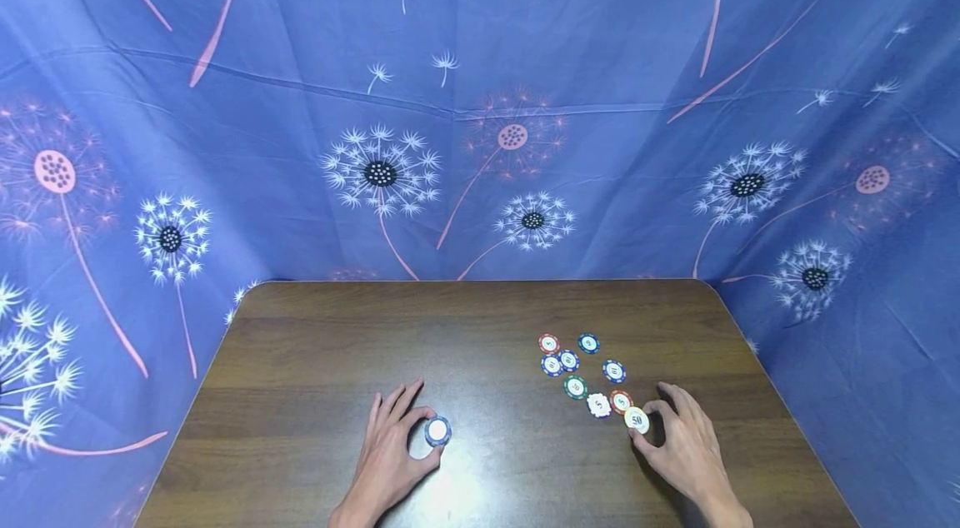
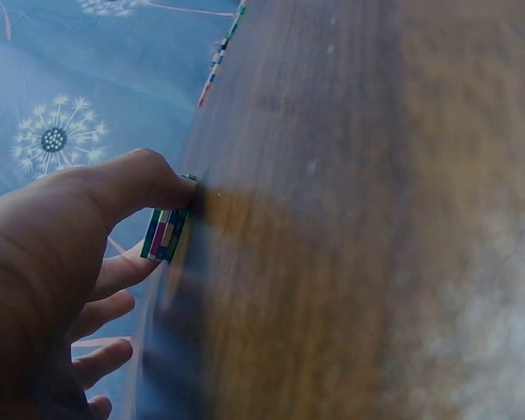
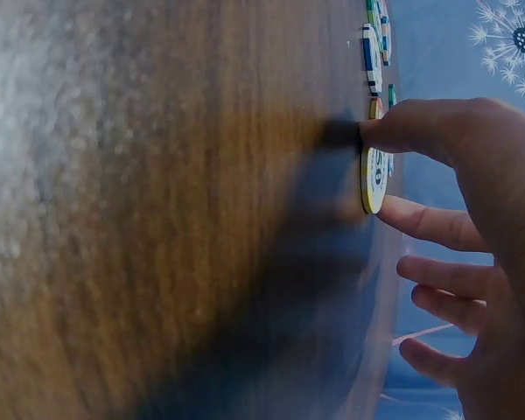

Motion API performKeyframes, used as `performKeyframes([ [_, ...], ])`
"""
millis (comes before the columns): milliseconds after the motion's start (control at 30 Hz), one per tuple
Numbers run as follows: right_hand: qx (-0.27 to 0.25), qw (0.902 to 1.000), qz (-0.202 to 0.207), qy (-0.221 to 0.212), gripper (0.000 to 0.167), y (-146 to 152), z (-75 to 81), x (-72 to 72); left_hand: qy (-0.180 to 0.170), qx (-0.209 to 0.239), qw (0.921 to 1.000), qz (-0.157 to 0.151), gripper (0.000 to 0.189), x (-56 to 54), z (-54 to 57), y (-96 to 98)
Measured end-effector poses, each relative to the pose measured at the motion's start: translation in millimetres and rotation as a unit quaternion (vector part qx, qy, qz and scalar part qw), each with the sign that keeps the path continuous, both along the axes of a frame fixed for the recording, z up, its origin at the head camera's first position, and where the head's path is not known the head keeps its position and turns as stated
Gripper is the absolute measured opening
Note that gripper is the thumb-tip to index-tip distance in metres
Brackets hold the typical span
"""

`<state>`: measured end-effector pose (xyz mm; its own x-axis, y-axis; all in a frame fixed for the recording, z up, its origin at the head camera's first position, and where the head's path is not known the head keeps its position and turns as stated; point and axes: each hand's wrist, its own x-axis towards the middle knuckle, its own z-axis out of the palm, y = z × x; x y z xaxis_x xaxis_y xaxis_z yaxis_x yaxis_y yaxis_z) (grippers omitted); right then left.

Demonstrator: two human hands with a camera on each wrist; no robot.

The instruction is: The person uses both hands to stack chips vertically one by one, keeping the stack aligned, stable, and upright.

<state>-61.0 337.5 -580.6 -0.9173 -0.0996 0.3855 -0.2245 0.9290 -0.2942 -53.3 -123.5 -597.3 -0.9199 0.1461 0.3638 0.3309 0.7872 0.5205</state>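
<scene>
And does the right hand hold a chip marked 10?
No, the right hand pinches a yellow-edged chip marked 50.

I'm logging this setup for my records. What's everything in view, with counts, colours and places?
table: one, brown wood-look, in front of the person
patterned cloth: number of sheets unclear, blue with white and pink dandelions, behind and beside the table
loose chips: eight, mixed blue, red, green and white, right half of the table
50 chip: one, yellow-edged, near end of the loose chips
chip stack: one, blue-edged top, left of centre
left hand: one, bare, pinching the chip stack
right hand: one, bare, pinching the 50 chip
</scene>
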Motion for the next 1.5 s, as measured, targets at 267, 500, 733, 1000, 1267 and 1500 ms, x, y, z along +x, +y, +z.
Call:
performKeyframes([
  [267,0.005,1.0,-0.004,0.006,0.041,1.7,-0.3,3.1,0.009,0.001,1.0,-0.003,0.041,0.7,-1.5,-0.9],
  [500,0.012,0.9991,0.007,0.039,0.036,2.7,-4.6,1.3,0.014,0.0,0.9999,-0.001,0.041,1.6,-2.8,-1.5],
  [733,0.007,0.9989,0.004,0.046,0.034,3.5,-6.5,4.2,0.02,0.006,0.9998,-0.006,0.042,1.5,-2.6,-1.7],
  [1000,0.006,0.9976,0.033,0.06,0.034,-8.2,3.4,-1.4,0.022,0.005,0.9997,-0.006,0.042,0.4,-1.0,-1.5],
  [1267,0.018,0.9911,0.11,0.073,0.034,-46.5,18.2,-24.2,0.027,0.004,0.9996,-0.009,0.041,-0.8,-0.4,-1.5],
  [1500,0.029,0.981,0.183,0.057,0.036,-107.4,14.8,-37.6,0.032,-0.001,0.9995,-0.007,0.041,-1.2,-0.9,-3.1],
])
